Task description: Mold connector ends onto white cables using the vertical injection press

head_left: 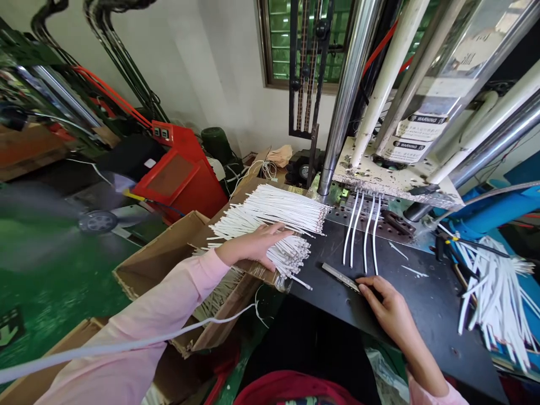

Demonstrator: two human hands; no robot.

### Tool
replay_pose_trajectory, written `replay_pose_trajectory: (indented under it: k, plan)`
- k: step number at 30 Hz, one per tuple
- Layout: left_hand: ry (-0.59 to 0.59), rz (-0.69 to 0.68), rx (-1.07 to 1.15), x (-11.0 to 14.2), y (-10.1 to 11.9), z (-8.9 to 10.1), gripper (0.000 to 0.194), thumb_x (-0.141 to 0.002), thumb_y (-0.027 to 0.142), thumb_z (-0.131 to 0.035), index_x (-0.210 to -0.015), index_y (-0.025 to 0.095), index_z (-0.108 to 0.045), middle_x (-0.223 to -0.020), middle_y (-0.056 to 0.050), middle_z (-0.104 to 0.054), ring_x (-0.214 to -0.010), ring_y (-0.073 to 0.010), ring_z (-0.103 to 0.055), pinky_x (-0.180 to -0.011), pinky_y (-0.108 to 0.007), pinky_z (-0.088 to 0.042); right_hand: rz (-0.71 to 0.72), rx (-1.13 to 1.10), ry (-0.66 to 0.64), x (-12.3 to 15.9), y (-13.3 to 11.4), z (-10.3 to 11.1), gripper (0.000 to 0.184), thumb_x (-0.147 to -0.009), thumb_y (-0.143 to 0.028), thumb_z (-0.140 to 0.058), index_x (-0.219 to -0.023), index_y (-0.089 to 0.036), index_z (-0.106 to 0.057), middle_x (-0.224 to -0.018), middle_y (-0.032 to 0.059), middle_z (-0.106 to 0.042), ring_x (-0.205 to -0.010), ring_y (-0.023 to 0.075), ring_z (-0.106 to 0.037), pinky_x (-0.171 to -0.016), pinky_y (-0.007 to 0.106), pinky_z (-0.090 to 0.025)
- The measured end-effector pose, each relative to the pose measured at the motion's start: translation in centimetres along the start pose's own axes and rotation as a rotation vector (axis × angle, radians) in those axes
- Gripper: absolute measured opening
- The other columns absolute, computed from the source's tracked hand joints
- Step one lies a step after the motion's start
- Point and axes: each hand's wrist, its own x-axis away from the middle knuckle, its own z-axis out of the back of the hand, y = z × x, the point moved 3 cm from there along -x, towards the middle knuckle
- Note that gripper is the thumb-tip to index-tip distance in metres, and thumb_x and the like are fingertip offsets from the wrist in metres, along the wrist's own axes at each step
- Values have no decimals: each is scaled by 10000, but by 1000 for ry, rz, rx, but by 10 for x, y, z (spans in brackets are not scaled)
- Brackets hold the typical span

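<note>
My left hand (257, 246) is curved over a bundle of short white cables (293, 256), with its fingers on the far side and the thumb on the near side. Against that bundle lies a larger pile of white cables (270, 208), their tipped ends facing right. My right hand (390, 309) pinches the near end of a thin metal bar (340, 275) over the dark tabletop (320, 304). Farther back, several white cables (355, 230) stick out from the mould (358, 205) beneath the press plate (392, 183).
Cardboard boxes (158, 253) stand below left, and a spinning fan (99, 220) is beyond them. More white cables (495, 292) hang at the right edge. A white cord (126, 343) crosses my left sleeve. White scraps (413, 271) lie near the mould.
</note>
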Motion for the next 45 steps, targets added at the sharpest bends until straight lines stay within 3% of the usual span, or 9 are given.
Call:
replay_pose_trajectory:
  k: [9,15,20,23,26,32,37,40,45]
  plan:
    - [-33,8,-15,-4,-7,-1,1148,-695,680,-747,-1600,291,-156,-1682,-175,-43,-1534,-436,-59,-1189,-616,-126,0,-22,7,1,2,-2,306,-968,-487,-506,-1010,-268,-716,-1013,64,-719,-990,256,-668,-902,401,-517]
    - [21,-45,-38,-2,-4,0,1007,-761,560,-742,-1572,253,-230,-1644,-194,-218,-1515,-378,-210,-1193,-553,-169,-3,-17,14,0,1,-2,319,-966,-500,-499,-1000,-269,-718,-1016,69,-722,-982,262,-672,-901,411,-521]
    - [23,-9,-125,-5,14,7,974,-695,296,-785,-1526,142,-302,-1491,-222,-425,-1348,-377,-441,-1083,-438,-352,8,-3,20,-1,-1,-1,329,-958,-513,-501,-988,-271,-722,-993,63,-726,-958,259,-681,-873,395,-534]
    - [25,-4,-291,-9,32,10,643,-679,200,-755,-1277,90,-544,-1219,-198,-613,-1099,-344,-581,-997,-443,-387,13,4,13,-2,2,-1,344,-956,-532,-503,-996,-270,-723,-994,69,-727,-954,265,-680,-860,399,-538]
    - [38,-7,-385,-10,45,9,293,-721,158,-703,-998,117,-615,-963,-136,-666,-896,-277,-609,-956,-437,-386,24,10,8,-1,7,-3,339,-954,-535,-511,-1014,-274,-719,-1016,71,-728,-965,270,-680,-863,402,-540]
    - [161,-91,-367,-3,43,6,162,-764,88,-649,-915,130,-606,-953,-137,-660,-918,-275,-616,-850,-376,-447,73,98,34,-3,6,0,324,-962,-519,-503,-1013,-277,-713,-1013,65,-730,-943,270,-692,-828,399,-554]
    - [221,-79,-246,-9,33,-3,124,-790,137,-680,-895,147,-614,-867,-111,-699,-835,-270,-674,-774,-354,-499,298,270,39,-55,-47,-17,355,-1015,-388,-422,-1240,-238,-652,-1244,106,-671,-1129,279,-637,-960,444,-507]
    - [290,-55,-223,-12,31,-6,153,-777,171,-706,-908,140,-631,-902,-127,-719,-877,-295,-694,-807,-376,-523,437,435,-6,-104,-83,-47,454,-1007,-286,-427,-1452,-269,-514,-1513,96,-490,-1386,321,-445,-1065,510,-426]
    - [465,-15,-163,7,14,26,247,-845,230,-641,-1075,138,-646,-1033,-123,-736,-941,-270,-712,-832,-348,-552,409,580,-138,-155,-94,-93,466,-1008,-254,-446,-1465,-320,-510,-1620,48,-337,-1497,327,-271,-1162,558,-279]
